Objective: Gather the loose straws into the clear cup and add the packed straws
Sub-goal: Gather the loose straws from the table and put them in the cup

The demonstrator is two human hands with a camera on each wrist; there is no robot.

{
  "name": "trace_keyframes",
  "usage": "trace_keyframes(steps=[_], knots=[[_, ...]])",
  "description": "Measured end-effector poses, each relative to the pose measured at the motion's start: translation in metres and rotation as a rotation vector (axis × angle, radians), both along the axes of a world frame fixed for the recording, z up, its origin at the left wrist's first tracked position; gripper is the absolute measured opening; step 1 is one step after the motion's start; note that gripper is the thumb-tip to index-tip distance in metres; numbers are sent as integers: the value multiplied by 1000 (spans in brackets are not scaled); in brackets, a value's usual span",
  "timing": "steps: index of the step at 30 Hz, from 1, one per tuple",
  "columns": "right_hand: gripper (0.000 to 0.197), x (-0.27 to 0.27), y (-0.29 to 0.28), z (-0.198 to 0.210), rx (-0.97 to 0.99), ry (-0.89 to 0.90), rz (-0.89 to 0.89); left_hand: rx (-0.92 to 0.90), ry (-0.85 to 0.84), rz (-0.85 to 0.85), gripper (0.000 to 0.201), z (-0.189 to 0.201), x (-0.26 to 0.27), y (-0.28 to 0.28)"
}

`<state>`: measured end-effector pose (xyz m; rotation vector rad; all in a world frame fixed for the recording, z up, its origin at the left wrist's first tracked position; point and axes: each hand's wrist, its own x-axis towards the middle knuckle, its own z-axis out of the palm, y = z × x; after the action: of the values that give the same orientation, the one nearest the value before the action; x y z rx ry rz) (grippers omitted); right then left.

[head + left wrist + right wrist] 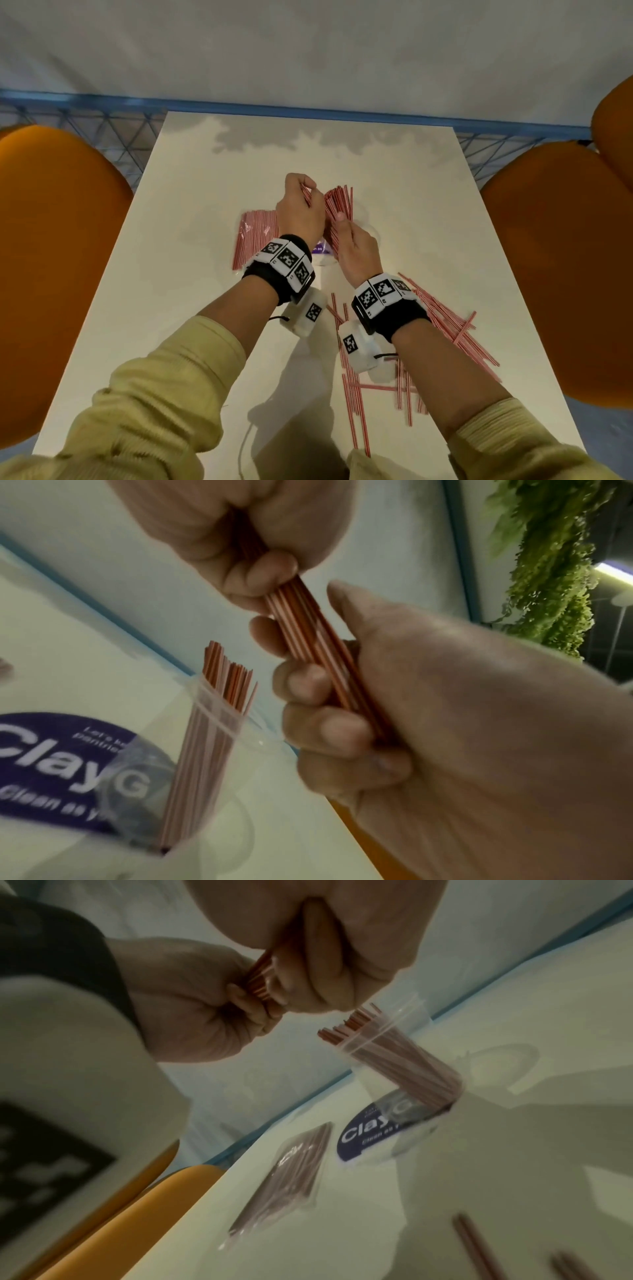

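Observation:
Both hands hold one bundle of red-and-white straws (308,631) just above the table. My left hand (299,209) grips its far end and my right hand (354,240) curls round its near end. Right behind the hands stands the clear cup (212,723), with several straws (342,202) upright in it. The packed straws (255,236) lie flat in their clear wrapper to the left of the cup, also seen as the wrapped pack (291,1172). Loose straws (442,329) lie scattered on the table to the right of and below my right wrist.
The white table (205,171) has a round purple sticker (51,764) beside the cup. Orange chairs flank it at the left (51,274) and right (565,267). A blue rail (308,109) runs along the far edge.

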<state>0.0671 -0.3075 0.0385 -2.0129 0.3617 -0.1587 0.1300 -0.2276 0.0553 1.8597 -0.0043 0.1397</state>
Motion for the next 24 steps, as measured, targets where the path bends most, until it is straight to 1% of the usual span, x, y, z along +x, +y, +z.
trace_keyframes(steps=[2, 4, 5, 6, 8, 9, 12, 14, 17, 21, 24], knots=[[44, 11, -12, 0, -112, -3, -83, -39, -40, 64, 9, 4, 17, -6], [36, 20, -25, -4, -213, 7, -186, -60, -78, 105, 8, 6, 33, -10], [34, 23, -31, -7, -241, 43, -216, -56, -101, 109, 6, 6, 39, -12], [36, 26, -35, -10, -261, 101, -219, -48, -121, 97, 6, 5, 45, -13], [46, 28, -40, -17, -296, 222, -180, -26, -141, 48, 6, -1, 50, -17], [51, 28, -41, -20, -307, 253, -161, -5, -150, 25, 6, -5, 51, -19], [61, 28, -42, -24, -323, 237, -72, 101, -158, -42, 6, -20, 50, -25], [64, 28, -43, -27, -345, 233, 23, 174, -139, -83, 13, -29, 47, -27], [66, 29, -44, -31, -371, 242, 88, 327, -135, -153, 26, -37, 41, -29], [63, 29, -44, -35, -396, 246, 94, 508, -106, -374, 46, -48, 35, -28], [60, 30, -44, -38, -422, 242, 95, 648, -121, -473, 49, -47, 36, -24]])
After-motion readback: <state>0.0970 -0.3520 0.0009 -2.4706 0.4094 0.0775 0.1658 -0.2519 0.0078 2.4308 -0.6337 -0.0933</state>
